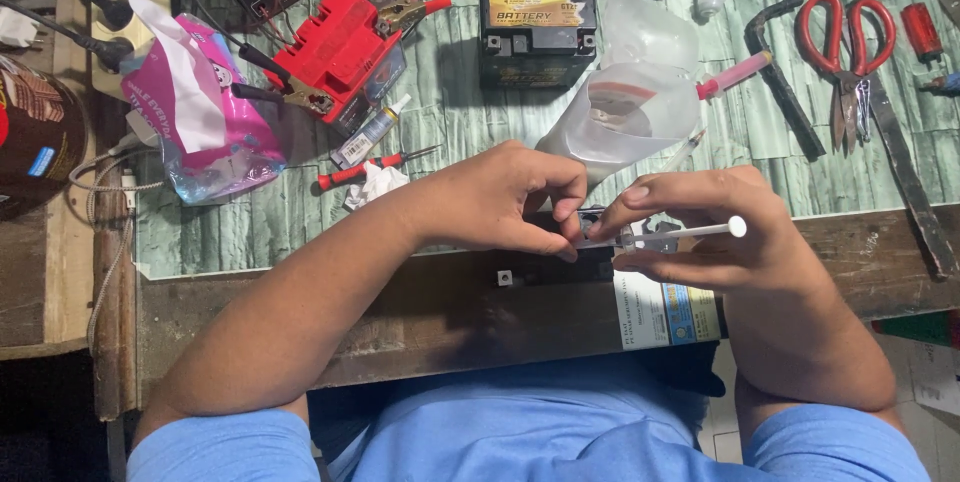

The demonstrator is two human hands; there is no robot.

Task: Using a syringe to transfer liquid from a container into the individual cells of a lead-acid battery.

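Cluttered workbench [300, 232], hands [505, 204] [700, 232] w/ syringe [680, 234], scissors [846, 37] nearby

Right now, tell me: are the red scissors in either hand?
No. The red scissors lie on the table top right, while the right hand holds a syringe and the left hand pinches its tip.

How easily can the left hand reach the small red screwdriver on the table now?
Probably yes. The red screwdriver lies just beyond the left hand, with only crumpled tissue beside it, but that hand is busy at the syringe.
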